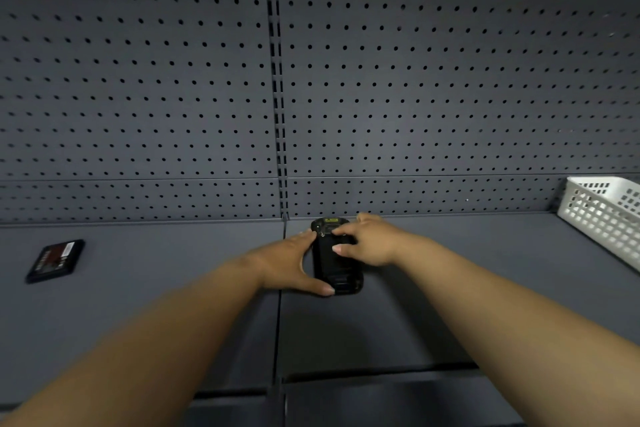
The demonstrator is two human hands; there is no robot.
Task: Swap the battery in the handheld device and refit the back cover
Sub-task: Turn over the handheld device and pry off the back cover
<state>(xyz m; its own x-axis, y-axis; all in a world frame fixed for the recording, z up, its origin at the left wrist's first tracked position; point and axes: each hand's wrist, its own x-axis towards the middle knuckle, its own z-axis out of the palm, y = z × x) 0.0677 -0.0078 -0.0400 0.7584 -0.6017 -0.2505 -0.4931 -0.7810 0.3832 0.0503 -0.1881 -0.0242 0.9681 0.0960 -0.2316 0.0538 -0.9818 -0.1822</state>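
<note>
Grey shelf (485,288) bearing three things.
A black handheld device (337,267) lies under the fingers (341,230); a battery (55,261) lies well left of them, a white basket (604,215) far right.

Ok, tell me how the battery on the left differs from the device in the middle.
The battery lies alone and untouched; the device has the left hand and right hand on it. The battery is flat with a red-and-white label; the device is bulkier, with a yellow sticker. Both are black, on the shelf.
</note>
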